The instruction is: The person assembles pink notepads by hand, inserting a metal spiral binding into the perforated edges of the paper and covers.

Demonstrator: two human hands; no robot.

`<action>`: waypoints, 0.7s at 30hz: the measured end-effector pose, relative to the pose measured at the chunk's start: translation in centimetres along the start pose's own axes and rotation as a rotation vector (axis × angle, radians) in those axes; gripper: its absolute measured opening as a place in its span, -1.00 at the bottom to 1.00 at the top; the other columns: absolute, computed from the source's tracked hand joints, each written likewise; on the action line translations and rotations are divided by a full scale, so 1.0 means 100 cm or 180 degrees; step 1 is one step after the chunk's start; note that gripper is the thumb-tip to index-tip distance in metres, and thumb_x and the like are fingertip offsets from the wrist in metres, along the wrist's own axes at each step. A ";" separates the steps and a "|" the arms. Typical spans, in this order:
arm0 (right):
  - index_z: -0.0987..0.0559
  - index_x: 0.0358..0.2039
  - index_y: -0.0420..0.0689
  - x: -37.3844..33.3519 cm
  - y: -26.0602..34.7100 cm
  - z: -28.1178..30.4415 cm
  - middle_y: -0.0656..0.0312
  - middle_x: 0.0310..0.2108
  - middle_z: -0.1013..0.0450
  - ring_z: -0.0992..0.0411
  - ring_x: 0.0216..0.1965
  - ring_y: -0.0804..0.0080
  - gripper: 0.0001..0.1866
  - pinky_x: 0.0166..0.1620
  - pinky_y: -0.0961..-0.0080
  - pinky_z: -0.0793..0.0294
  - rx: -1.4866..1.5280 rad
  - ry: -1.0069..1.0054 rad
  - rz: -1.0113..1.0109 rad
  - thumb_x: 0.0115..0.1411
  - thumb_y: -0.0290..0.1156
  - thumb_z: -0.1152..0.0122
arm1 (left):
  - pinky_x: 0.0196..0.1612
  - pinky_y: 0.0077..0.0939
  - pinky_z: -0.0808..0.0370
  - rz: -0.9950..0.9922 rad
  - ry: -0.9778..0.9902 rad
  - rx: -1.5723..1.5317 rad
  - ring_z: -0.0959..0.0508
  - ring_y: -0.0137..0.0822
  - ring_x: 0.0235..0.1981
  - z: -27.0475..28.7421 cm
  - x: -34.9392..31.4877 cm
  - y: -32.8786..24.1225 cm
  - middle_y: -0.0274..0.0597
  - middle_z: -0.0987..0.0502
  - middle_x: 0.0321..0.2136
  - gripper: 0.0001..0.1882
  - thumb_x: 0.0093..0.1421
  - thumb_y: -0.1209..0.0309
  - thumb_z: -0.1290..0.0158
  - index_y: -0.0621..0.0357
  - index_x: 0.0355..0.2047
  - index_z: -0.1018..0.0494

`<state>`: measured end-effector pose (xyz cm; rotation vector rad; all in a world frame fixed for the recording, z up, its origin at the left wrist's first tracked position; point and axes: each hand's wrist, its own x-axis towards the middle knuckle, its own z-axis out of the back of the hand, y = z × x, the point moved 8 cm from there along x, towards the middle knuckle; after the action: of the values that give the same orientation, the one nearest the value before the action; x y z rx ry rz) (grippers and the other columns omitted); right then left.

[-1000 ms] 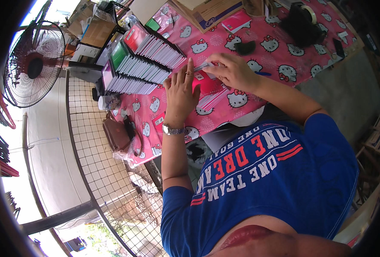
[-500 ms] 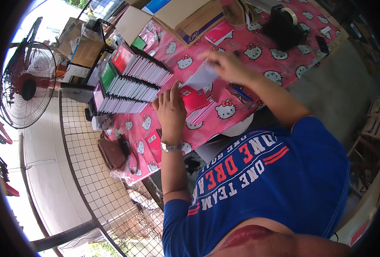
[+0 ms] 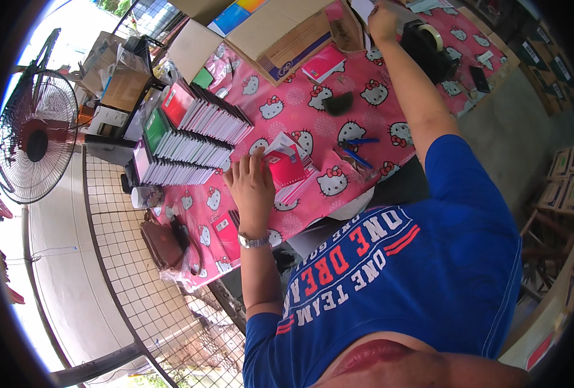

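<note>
My left hand [image 3: 250,187], with a metal watch on its wrist, has its fingers stretched out at the left edge of a small pile of red-pink notebooks [image 3: 285,167]. Its fingertips rest against that edge. A white page stands partly lifted at the top of the pile. My right hand [image 3: 382,26] is far off at the upper edge, over the back of the table. Beside its fingers is white paper [image 3: 363,9]; the fingers are blurred and partly cut off, so a grip on it cannot be made out.
Tall notebook stacks [image 3: 190,139] stand at the left, near a brown bag [image 3: 161,242]. A cardboard box [image 3: 287,39] sits at the back beside a pink notebook [image 3: 324,63]. A dark pad [image 3: 337,103] and a blue-handled tool [image 3: 359,143] lie right of the pile. A fan [image 3: 38,139] stands left.
My right hand has moved from just above the notebook pile up and away to the back right, uncovering the dark pad. My left hand stays at the pile's left edge.
</note>
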<state>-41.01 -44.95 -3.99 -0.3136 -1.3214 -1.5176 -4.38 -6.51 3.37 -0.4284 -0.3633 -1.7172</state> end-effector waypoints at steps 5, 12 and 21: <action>-0.47 -0.18 -0.12 -0.056 0.049 0.009 -0.10 -0.41 -0.55 -0.55 -0.33 -0.16 -0.78 -0.25 0.02 -0.56 0.0093 0.0658 -0.0037 0.13 -0.44 -0.16 | -0.02 -0.19 -0.28 0.0099 0.0125 0.0093 -0.46 -0.18 -0.19 0.002 -0.010 0.006 -0.23 -0.50 -0.25 -0.60 0.16 0.42 -0.08 -0.01 0.04 -0.42; -0.43 -0.01 -0.02 -0.065 0.039 0.022 -0.09 -0.33 -0.54 -0.54 -0.29 -0.14 -0.62 -0.27 0.01 -0.53 0.0055 0.0933 0.0223 0.13 -0.45 -0.15 | -0.02 -0.21 -0.28 0.0113 0.0235 0.0005 -0.48 -0.17 -0.18 0.003 -0.008 0.002 -0.22 -0.50 -0.25 -0.63 0.20 0.40 -0.08 0.00 0.04 -0.43; -0.50 -0.09 -0.08 -0.095 0.007 0.044 -0.10 -0.42 -0.54 -0.55 -0.33 -0.14 -0.71 -0.26 0.04 -0.51 0.0208 0.0372 -0.0234 0.14 -0.52 -0.16 | 0.03 -0.17 -0.29 0.0116 0.0189 -0.0050 -0.48 -0.18 -0.17 0.003 -0.007 0.000 -0.24 -0.51 -0.25 -0.59 0.16 0.41 -0.10 0.00 0.05 -0.42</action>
<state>-38.29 -36.23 -9.09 -0.1341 -1.2988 -1.5268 -4.24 -5.82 3.29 -0.3924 -0.2974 -1.6944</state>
